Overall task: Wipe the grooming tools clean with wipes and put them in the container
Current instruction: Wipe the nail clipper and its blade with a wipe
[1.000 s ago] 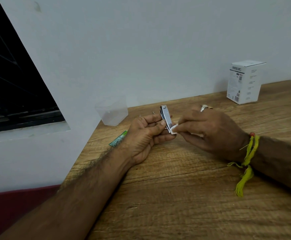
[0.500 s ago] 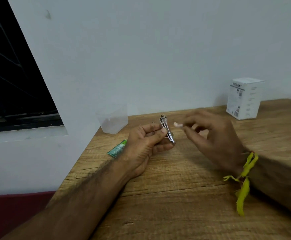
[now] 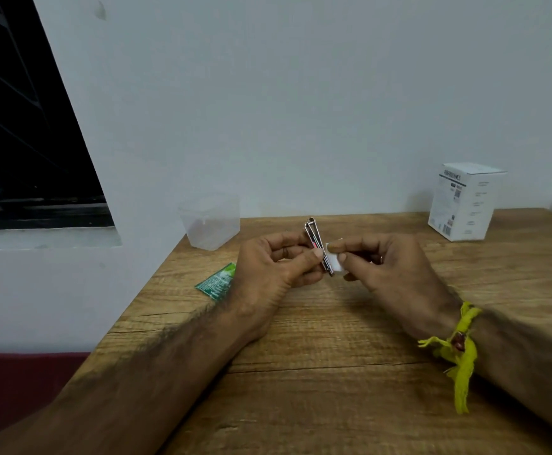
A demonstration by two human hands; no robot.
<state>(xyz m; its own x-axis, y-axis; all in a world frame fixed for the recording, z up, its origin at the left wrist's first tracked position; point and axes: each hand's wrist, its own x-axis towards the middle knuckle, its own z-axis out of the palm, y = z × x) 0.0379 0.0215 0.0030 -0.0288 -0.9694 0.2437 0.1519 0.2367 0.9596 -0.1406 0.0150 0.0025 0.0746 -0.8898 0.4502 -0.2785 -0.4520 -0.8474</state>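
Container (image 3: 211,221) apparently empty, beside wall.

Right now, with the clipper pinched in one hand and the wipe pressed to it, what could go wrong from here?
1. The left hand holds the nail clipper only by its fingertips above the table; wiping pressure may push it loose.
2. The wipe is small and bunched, so the right hand may miss the clipper's upper end.
3. The container sits at the table's far corner; a careless drop-in could nudge it off.
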